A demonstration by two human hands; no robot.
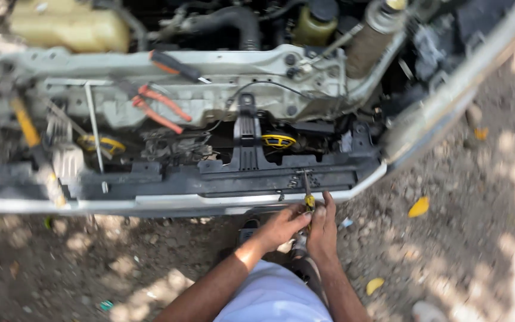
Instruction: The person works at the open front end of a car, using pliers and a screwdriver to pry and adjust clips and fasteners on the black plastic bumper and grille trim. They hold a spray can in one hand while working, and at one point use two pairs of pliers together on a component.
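Observation:
Both of my hands meet at the front edge of a car with its bonnet open. My left hand and my right hand together grip a screwdriver with a yellow handle. Its thin shaft points up into the black front panel, near a small metal fitting. The handle is mostly hidden by my fingers. The silver bumper strip runs just above my hands.
Orange-handled pliers, a black and orange screwdriver and a long metal rod lie on the car's front frame. A yellow horn sits behind the panel. The dirt ground carries stones and yellow leaves.

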